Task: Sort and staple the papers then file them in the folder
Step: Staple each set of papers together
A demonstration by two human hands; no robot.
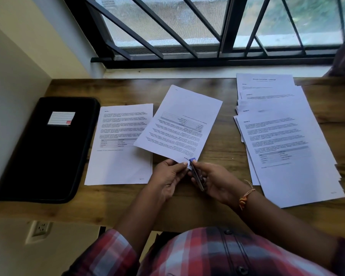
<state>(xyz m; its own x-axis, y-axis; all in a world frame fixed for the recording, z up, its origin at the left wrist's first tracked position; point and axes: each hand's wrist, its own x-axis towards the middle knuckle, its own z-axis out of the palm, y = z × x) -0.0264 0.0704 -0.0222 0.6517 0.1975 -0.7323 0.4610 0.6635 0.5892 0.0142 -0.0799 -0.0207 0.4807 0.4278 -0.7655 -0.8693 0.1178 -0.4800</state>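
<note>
Papers in hand [179, 126], dead centre over the desk [223, 140]: a white printed set, turned so its text reads upside down to the wearer. Its far end angles away toward the barred window [187, 26] and its near corner points straight back at the person. That near corner is where both hands meet. The left hand [167, 176] pinches the corner from the left side, fingertips curled in on the paper's edge. The right hand [213, 180] comes in from the right, wrapped round a slim stapler [196, 174] with a blue tip. That tip sits right on the same corner, touching the paper just beside the left fingertips. So the hands are close together, nearly touching, each clamped on its own thing. Whether the stapler is squeezed down can't be made out.

The set's left edge overlaps a flat sheet [118, 156] lying just to the left on the desk, text the right way up, with a small table printed partway down. Further left, well apart from the hands, a black folder [48, 148] lies closed with a white label [61, 118] on its cover. Off to the right, a fanned stack [287, 146] of more printed pages spreads down the desk, near the right forearm, which wears a thread bracelet [246, 196]. A plaid shirt [207, 253] fills the bottom edge, and a wall socket [40, 229] shows below the desk at left.
</note>
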